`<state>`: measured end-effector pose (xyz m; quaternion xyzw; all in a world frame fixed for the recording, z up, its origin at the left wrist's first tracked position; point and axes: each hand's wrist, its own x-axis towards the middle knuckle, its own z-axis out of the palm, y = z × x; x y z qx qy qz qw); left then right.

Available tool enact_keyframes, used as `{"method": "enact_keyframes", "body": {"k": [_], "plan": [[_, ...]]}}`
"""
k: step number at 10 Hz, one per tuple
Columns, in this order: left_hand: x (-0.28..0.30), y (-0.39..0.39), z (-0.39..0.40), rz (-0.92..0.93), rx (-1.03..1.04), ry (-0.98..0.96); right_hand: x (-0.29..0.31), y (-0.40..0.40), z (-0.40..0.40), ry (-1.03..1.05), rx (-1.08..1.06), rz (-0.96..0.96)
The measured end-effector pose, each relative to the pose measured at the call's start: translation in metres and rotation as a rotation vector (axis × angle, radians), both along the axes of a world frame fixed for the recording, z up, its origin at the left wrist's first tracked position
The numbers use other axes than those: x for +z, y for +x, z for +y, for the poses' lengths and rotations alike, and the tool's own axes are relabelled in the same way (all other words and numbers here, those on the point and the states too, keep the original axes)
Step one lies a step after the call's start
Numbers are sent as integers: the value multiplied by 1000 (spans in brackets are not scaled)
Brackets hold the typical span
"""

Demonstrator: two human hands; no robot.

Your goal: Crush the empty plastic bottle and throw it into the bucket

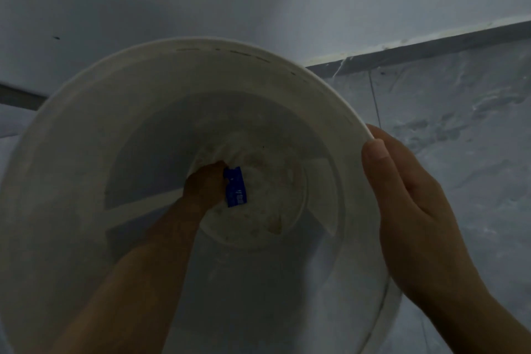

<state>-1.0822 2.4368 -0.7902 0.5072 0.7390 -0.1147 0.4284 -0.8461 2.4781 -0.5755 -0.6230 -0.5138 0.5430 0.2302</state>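
While the right hand pinches the bucket rim, the left hand sits at its bottom against the blue-labelled bottle, grip unclear; springy plastic could re-expand.

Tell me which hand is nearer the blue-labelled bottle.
Left. The left hand is deep in the bucket, touching the bottle at the bottom; the right hand holds the bucket's rim, away from it.

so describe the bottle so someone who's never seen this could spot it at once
Look into the big white bucket that fills the view, its rim held by the right hand. Follow the left arm down to the bottom, where the left hand holds the bottle. Its bright blue label is the only strong colour in there.
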Motion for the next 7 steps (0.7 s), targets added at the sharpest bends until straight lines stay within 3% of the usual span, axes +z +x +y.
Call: {"method": "enact_keyframes", "body": {"k": [3,7], "plan": [[-12,7,-7,157,-9,62,-2,1,-2,25,-33,22],[124,29,-41,-71,249,127,13,-7,3,82,86,-47]]}}
